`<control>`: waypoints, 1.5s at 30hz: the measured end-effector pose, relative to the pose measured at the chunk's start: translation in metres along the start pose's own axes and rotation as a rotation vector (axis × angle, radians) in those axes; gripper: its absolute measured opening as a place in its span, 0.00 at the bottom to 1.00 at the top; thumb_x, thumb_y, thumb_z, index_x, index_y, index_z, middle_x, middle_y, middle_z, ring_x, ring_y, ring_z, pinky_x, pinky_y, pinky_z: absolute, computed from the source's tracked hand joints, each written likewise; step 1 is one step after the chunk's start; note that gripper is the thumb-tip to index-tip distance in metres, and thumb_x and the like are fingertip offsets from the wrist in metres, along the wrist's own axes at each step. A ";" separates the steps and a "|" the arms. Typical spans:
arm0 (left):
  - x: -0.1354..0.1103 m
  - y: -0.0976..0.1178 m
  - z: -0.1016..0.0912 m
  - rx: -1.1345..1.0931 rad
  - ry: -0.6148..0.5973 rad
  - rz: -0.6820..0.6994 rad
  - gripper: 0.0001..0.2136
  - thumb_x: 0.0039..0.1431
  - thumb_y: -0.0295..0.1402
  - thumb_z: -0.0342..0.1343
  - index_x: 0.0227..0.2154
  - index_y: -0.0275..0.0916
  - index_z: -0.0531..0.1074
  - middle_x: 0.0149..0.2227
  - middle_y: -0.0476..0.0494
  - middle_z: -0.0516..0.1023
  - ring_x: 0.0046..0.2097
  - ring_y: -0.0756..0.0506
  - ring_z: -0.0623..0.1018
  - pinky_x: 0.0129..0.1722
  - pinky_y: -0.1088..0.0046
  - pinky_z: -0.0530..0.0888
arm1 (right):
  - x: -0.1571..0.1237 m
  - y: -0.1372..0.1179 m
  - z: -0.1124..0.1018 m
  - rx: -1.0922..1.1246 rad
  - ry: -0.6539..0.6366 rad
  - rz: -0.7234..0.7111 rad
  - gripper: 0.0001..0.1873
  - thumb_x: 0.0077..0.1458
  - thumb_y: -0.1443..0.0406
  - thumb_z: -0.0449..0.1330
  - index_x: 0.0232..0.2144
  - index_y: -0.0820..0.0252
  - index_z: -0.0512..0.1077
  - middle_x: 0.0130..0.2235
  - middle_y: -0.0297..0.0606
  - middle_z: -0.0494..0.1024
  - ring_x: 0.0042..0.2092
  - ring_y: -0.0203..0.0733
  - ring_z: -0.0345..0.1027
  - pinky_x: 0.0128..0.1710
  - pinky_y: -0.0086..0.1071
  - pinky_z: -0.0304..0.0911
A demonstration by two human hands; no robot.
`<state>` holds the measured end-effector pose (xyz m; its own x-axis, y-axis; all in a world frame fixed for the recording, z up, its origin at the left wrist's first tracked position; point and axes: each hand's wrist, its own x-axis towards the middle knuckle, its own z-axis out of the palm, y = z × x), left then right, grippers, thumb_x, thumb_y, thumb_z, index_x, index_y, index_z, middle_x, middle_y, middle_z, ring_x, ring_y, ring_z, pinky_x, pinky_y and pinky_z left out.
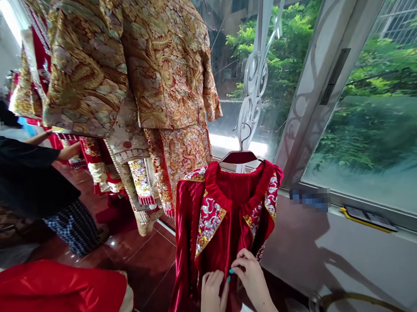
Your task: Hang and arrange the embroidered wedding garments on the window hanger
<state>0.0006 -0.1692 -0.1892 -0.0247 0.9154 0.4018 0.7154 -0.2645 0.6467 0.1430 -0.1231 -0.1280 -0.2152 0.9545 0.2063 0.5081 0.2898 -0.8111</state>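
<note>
A red velvet jacket [228, 206] with silver and gold embroidered lapels hangs on a dark red hanger [239, 156] hooked on the white window scrollwork. My left hand [213, 291] and my right hand [248, 272] meet at the jacket's front, low down. Both have their fingers curled and pinching the red fabric at the front opening. The lower part of the jacket is hidden behind my hands.
Gold brocade garments [147, 61] hang from a rail at upper left. A person in a black top [21, 175] bends at the left. Red satin cloth [55, 294] lies bottom left. A window [367, 119] and a white sill wall [339, 256] fill the right.
</note>
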 end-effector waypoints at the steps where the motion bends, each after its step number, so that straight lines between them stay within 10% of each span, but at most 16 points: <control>1: 0.002 0.001 0.000 0.006 -0.014 0.008 0.13 0.67 0.35 0.44 0.35 0.40 0.74 0.33 0.43 0.79 0.36 0.43 0.77 0.43 0.63 0.73 | 0.002 0.000 -0.001 -0.033 0.011 -0.008 0.13 0.55 0.73 0.55 0.25 0.55 0.75 0.35 0.36 0.70 0.36 0.41 0.70 0.37 0.32 0.65; 8: 0.004 -0.004 -0.007 0.100 -0.003 0.074 0.12 0.65 0.28 0.45 0.34 0.41 0.74 0.34 0.44 0.80 0.35 0.44 0.78 0.43 0.63 0.73 | 0.036 -0.018 -0.029 -0.509 -0.058 -0.288 0.16 0.56 0.76 0.55 0.22 0.54 0.74 0.34 0.32 0.73 0.39 0.42 0.68 0.39 0.36 0.58; 16: 0.034 0.025 -0.022 0.151 0.179 -0.050 0.19 0.60 0.39 0.54 0.53 0.38 0.68 0.53 0.34 0.74 0.48 0.38 0.77 0.45 0.60 0.74 | 0.062 -0.052 -0.060 -0.409 0.173 -0.421 0.15 0.63 0.70 0.51 0.28 0.56 0.73 0.37 0.36 0.73 0.39 0.41 0.67 0.40 0.36 0.61; 22: 0.103 0.072 -0.020 0.203 0.335 0.057 0.10 0.59 0.23 0.45 0.31 0.40 0.70 0.28 0.44 0.75 0.32 0.44 0.75 0.35 0.68 0.71 | 0.037 -0.067 -0.043 -0.164 0.290 -0.353 0.15 0.64 0.69 0.50 0.30 0.54 0.73 0.38 0.37 0.74 0.41 0.43 0.67 0.44 0.37 0.62; 36: 0.090 0.044 -0.022 -0.160 0.258 -0.039 0.10 0.63 0.32 0.44 0.29 0.41 0.69 0.28 0.46 0.75 0.30 0.46 0.76 0.32 0.73 0.72 | 0.108 -0.089 -0.089 -0.440 0.374 -0.392 0.18 0.61 0.67 0.55 0.23 0.51 0.78 0.34 0.36 0.72 0.39 0.44 0.61 0.41 0.40 0.54; 42: 0.091 0.047 -0.088 -0.131 0.016 -0.039 0.11 0.61 0.37 0.51 0.42 0.44 0.75 0.38 0.44 0.81 0.36 0.44 0.80 0.37 0.71 0.76 | 0.098 -0.052 -0.106 -0.264 0.502 -0.432 0.10 0.61 0.61 0.55 0.38 0.54 0.77 0.44 0.41 0.72 0.46 0.47 0.64 0.47 0.42 0.60; 45: 0.126 0.070 -0.147 -0.063 0.226 0.032 0.12 0.63 0.39 0.48 0.41 0.43 0.74 0.39 0.43 0.81 0.36 0.45 0.79 0.37 0.70 0.76 | 0.106 -0.024 -0.143 -0.178 0.795 -0.265 0.15 0.59 0.56 0.56 0.42 0.57 0.74 0.44 0.45 0.72 0.47 0.51 0.65 0.50 0.46 0.61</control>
<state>-0.0550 -0.1172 0.0021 -0.1630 0.8169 0.5532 0.6733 -0.3177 0.6676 0.2271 -0.0190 -0.0088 0.2698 0.5994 0.7536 0.6613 0.4535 -0.5975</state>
